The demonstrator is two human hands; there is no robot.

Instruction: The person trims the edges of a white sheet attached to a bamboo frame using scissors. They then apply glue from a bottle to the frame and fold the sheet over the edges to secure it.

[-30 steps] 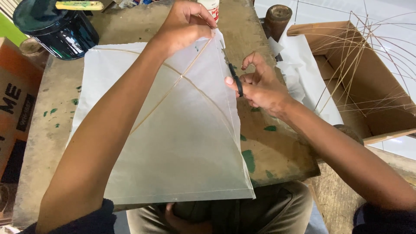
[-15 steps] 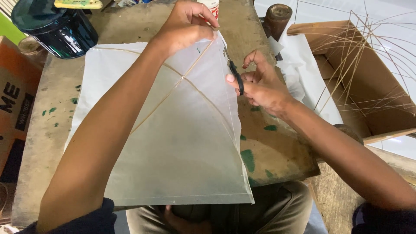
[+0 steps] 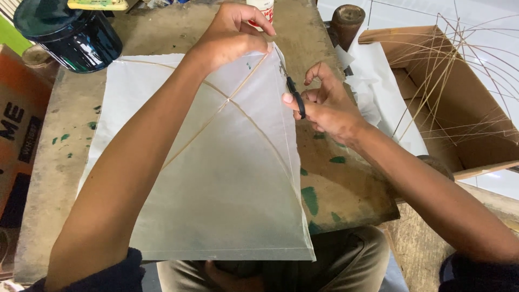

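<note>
A white translucent paper kite (image 3: 216, 178) with thin crossed bamboo sticks lies on a worn wooden table (image 3: 335, 184). My left hand (image 3: 232, 32) reaches across it and pinches the kite's far right corner. My right hand (image 3: 321, 105) holds small black-handled scissors (image 3: 292, 89) at the kite's right edge, blades pointing toward that far corner, just below my left fingers.
A dark round tin (image 3: 67, 35) stands at the table's far left. A cardboard box (image 3: 459, 103) full of thin bamboo sticks sits to the right, with white paper sheets (image 3: 378, 92) beside it. A wooden post (image 3: 346, 21) and a small bottle (image 3: 262, 8) stand at the far edge.
The scissors have crept a little farther along the kite's right edge toward the far corner. My left hand stays pinched on the corner.
</note>
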